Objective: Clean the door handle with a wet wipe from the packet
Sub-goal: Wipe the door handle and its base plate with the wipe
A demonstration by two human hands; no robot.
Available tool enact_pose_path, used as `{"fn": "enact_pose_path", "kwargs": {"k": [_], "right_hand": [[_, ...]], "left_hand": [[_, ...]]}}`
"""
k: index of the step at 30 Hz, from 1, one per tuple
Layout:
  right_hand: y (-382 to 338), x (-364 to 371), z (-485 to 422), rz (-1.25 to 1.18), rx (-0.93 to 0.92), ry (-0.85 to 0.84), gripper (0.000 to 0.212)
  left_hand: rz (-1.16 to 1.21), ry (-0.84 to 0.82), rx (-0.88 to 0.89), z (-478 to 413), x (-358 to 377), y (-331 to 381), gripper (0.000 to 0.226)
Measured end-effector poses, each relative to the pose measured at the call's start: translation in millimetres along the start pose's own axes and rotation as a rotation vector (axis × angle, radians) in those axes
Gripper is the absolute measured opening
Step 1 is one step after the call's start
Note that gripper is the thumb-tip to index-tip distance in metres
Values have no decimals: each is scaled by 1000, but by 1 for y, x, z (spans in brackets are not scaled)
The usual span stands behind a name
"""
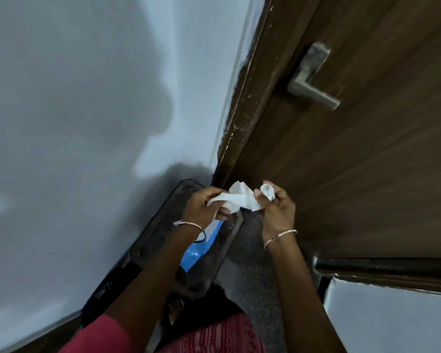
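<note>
Head view: we are pinching crumpled white wet wipe (240,200) between left hand (203,208) and right hand (278,211); grey metal door handle (313,94) lying up-right, nearer the right.

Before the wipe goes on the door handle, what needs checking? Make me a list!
1. Got the wet wipe out of the blue packet: ok.
2. Both the left hand and right hand grip it: ok.
3. Wipe opened flat: not ok, bunched up.
4. Nothing blocking the door handle: ok.
5. Wipe wet enough: cannot tell.
</note>
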State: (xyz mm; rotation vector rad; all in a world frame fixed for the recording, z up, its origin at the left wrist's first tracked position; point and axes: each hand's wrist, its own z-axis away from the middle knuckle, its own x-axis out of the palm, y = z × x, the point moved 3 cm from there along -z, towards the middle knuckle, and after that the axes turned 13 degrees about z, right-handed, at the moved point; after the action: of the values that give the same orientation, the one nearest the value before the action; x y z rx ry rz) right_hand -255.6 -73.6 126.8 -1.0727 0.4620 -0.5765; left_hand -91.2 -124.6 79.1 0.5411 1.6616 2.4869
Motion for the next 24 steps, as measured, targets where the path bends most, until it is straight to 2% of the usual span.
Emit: {"fn": "enact_pose_path", "kwargs": {"k": [4,5,8,9,11,13,14,15,18,19,24], "right_hand": [[-28,-30,1,77,-27,195,30],[-36,-39,0,147,-70,245,34],[-63,-55,5,428,-311,282,36],[-72,-59,5,474,-378,230,34],[-87,-64,-1,441,-436,-19,37],[-98,-66,-13,393,-449,-283,50],[-104,-68,-20,396,-442,-361,54],[-110,-71,-28,406,-440,-410,52],[-126,-80,-51,330,-403,-520,16],[-132,-86,-59,282,-367,-548,11],[-166,-113,-101,1,-132,-649,39]], "left_hand": [[73,-16,-16,-1,21,43,9],[50,-22,2,-1,28,54,5],[-11,-38,15,-5,51,80,16],[-23,-41,10,-7,59,87,18],[-72,-53,-7,-14,76,99,22],[-104,-93,-16,-22,93,111,28],[-100,-113,-23,-27,102,116,29],[-94,-122,-34,-32,112,120,31],[-66,-109,-47,-49,134,135,36],[-62,-98,-42,-55,139,140,36],[-129,3,8,-80,157,159,27]]}}
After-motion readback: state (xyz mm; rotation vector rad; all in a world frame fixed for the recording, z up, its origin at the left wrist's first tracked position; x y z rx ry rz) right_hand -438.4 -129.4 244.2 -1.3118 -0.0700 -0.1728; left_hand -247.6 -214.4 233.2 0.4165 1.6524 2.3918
